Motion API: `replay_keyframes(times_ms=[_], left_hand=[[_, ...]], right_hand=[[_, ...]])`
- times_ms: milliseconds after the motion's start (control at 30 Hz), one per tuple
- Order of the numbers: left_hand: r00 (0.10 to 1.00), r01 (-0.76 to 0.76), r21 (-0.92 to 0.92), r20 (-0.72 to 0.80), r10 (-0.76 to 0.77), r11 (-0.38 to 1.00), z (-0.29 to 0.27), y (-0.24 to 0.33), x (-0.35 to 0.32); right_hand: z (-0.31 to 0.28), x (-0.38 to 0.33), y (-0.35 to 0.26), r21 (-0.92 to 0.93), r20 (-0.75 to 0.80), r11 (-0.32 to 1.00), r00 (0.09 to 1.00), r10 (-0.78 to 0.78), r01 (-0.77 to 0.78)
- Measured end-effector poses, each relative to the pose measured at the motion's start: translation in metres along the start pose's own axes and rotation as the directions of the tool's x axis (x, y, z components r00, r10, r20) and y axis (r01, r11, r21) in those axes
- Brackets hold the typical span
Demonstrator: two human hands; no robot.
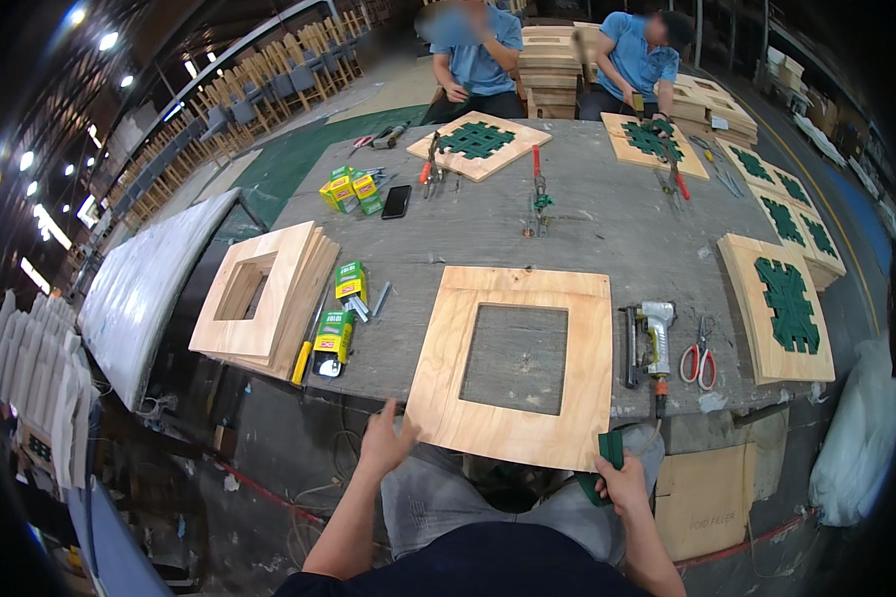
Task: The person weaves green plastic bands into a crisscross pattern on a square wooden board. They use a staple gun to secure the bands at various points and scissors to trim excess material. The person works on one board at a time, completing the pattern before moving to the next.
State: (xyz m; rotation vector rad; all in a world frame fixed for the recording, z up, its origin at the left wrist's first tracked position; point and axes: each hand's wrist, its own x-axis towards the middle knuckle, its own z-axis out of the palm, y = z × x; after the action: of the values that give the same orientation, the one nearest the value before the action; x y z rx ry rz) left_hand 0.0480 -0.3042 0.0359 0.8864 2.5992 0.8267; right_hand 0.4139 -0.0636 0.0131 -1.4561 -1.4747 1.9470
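A square plywood frame (513, 428) with a square hole in its middle lies flat at the near edge of the grey table (607, 219). My left hand (385, 439) hovers by the frame's near left corner, fingers spread, holding nothing. My right hand (622, 481) is below the frame's near right corner, closed on a dark green strap (608, 453) that hangs down past my lap.
A stack of plywood frames (259, 298) lies left, with green staple boxes (340, 323) beside it. A staple gun (652, 338) and red scissors (700, 360) lie right, then frames woven with green straps (782, 303). Two people in blue shirts (473, 55) work across the table.
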Motion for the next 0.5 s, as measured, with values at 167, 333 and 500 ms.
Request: replay_keyframes(times_ms=[167,333,500], left_hand=[[0.984,-0.058,-0.005,0.167,0.058,0.998,0.021,0.004,-0.003],[0.986,-0.007,-0.063,0.167,0.017,0.998,0.031,0.016,-0.007],[0.982,-0.007,-0.017,0.187,0.010,1.000,0.034,0.030,-0.003]], right_hand=[[0.001,0.004,0.001,-0.082,-0.042,0.995,0.997,-0.062,0.058],[0.001,0.009,-0.008,-0.077,-0.145,0.994,0.986,-0.083,0.073],[-0.003,0.016,-0.010,-0.033,-0.194,0.993,0.974,-0.119,0.114]])
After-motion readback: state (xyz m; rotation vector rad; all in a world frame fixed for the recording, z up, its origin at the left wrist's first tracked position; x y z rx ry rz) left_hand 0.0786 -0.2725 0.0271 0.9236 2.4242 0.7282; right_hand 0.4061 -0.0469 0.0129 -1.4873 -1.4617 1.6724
